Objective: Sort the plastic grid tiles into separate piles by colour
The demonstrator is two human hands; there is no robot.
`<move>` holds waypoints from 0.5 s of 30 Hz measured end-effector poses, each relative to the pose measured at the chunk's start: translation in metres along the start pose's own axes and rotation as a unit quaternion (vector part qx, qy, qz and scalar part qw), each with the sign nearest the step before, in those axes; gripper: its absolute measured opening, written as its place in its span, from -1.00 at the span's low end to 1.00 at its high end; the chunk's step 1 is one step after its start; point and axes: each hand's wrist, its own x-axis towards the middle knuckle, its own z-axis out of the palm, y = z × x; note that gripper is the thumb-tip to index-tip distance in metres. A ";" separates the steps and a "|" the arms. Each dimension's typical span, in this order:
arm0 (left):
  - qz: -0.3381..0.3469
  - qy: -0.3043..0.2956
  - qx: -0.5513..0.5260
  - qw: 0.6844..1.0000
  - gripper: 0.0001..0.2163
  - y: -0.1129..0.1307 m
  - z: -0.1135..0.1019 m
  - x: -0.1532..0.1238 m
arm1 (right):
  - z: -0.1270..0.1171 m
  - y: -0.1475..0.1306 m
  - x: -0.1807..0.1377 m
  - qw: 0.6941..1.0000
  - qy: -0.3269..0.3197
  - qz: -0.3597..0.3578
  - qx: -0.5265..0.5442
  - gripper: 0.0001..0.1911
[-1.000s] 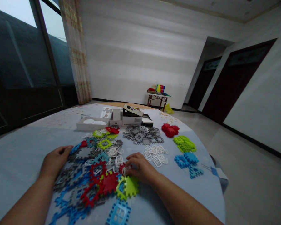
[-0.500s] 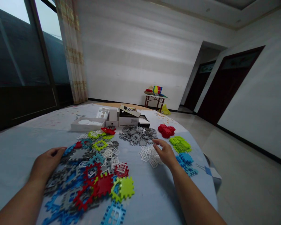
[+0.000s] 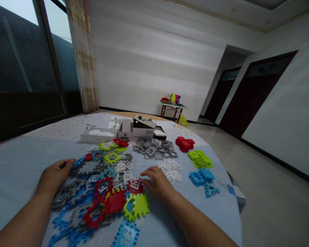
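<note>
My left hand (image 3: 57,174) is at the left edge of a mixed heap of toothed plastic building pieces. Its thumb and fingertips close on a blue toothed piece (image 3: 79,161). To the right of the heap, my right hand (image 3: 158,181) hovers with thumb and fingers apart, nothing between them. Closest to its fingertips is a red toothed frame (image 3: 131,188) with a white window piece (image 3: 136,183) on it. Below these lie a lime green square piece (image 3: 141,204) and a solid red square piece (image 3: 116,201). A small group of white window pieces (image 3: 171,166) sits beyond my right hand.
Sorted piles lie further off: grey pieces (image 3: 154,148), red pieces (image 3: 184,143), lime green pieces (image 3: 200,159) and blue pieces (image 3: 206,174). Behind them stand a white tray (image 3: 99,138) and an open box (image 3: 143,132). A pale blue cloth covers the round table (image 3: 175,212).
My right hand has moved left, from over the white window pieces to beside the red frame. Several white pieces are now uncovered. My left hand keeps its place at the blue piece.
</note>
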 end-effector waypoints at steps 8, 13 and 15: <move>0.006 -0.005 -0.005 1.000 -0.59 0.002 -0.001 -0.002 | 0.010 -0.011 0.003 0.997 -0.057 0.003 -0.043 -0.69; 0.002 -0.011 -0.007 1.000 -0.58 0.002 -0.002 -0.002 | 0.009 -0.013 0.002 0.998 -0.036 -0.014 -0.041 -0.78; 0.002 -0.012 -0.005 1.000 -0.58 0.002 -0.001 -0.001 | 0.002 -0.014 0.003 0.999 -0.027 -0.026 -0.015 -0.89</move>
